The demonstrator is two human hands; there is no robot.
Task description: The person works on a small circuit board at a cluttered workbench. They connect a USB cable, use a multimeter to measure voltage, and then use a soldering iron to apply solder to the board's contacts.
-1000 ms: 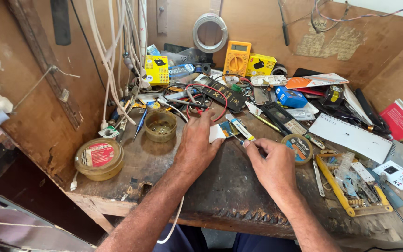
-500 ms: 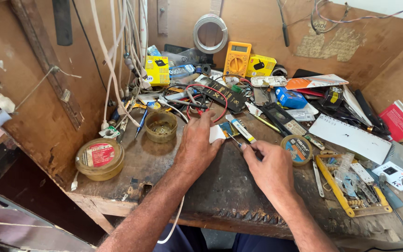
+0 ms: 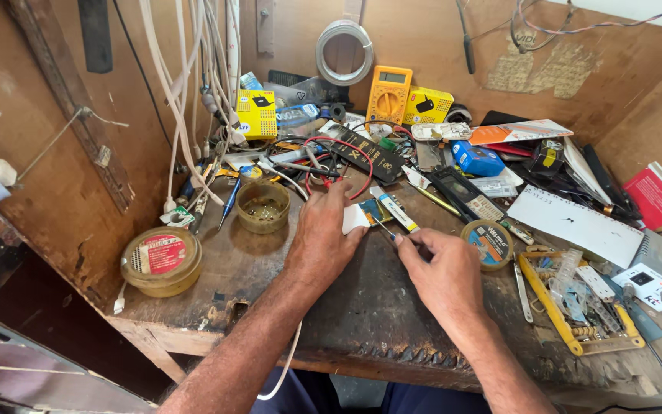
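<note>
I see my left hand (image 3: 323, 238) pressing flat on a small white part (image 3: 355, 218) near the middle of the bench (image 3: 362, 322), fingers closed down on its edge. My right hand (image 3: 442, 272) pinches a thin metal probe (image 3: 383, 228) between thumb and forefinger; its long axis runs up and to the left, tip pointing at the white part and a small circuit board (image 3: 375, 208) just beside it. A white-and-yellow strip (image 3: 394, 208) lies diagonally, touching the board's far side. The bench is dark, scarred wood, boxed in by brown board walls, with white cables (image 3: 185, 92) hanging at the left. I count two round tins: one open (image 3: 262, 205) beyond my left hand, one lidded (image 3: 161, 261) near the left edge. One yellow multimeter (image 3: 389, 93) leans on the back wall, one coil of wire (image 3: 344, 52) hangs above it, and one tape roll (image 3: 487, 244) sits just right of my right hand
</note>
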